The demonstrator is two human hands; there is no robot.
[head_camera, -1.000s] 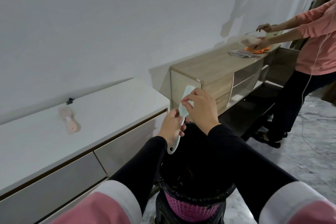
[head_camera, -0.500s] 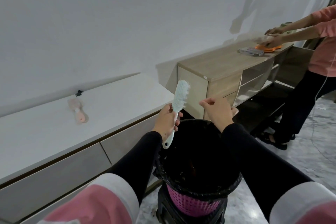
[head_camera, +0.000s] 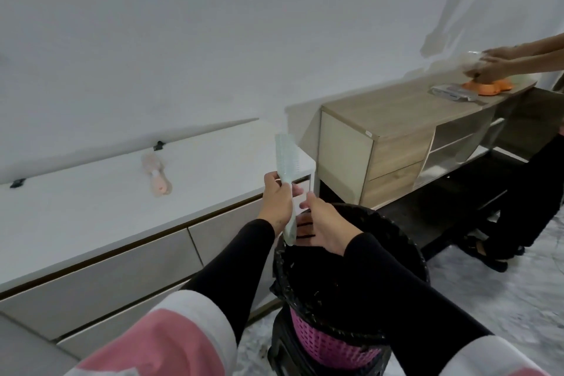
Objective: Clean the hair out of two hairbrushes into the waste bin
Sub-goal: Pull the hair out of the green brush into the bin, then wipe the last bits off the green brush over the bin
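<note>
My left hand (head_camera: 276, 200) grips the handle of a pale green hairbrush (head_camera: 286, 162), held upright just left of the waste bin. The bin (head_camera: 331, 346) is a pink basket lined with a black bag, standing below my arms. My right hand (head_camera: 323, 227) hovers over the bin's far rim, fingers spread, palm down, right beside the brush handle; I see nothing held in it. A second, pink hairbrush (head_camera: 157, 177) lies on the white cabinet top, left of both hands.
The low white cabinet (head_camera: 76, 223) with drawers runs along the wall on the left. A wooden cabinet (head_camera: 393, 128) stands at the right, where another person's hands (head_camera: 494, 65) handle things by an orange object (head_camera: 488, 88). Their legs stand on the marble floor.
My right hand left the brush head, dropped toward the bin mouth and spread its fingers. My left hand kept the green brush and shifted it slightly left, turning it edge-on.
</note>
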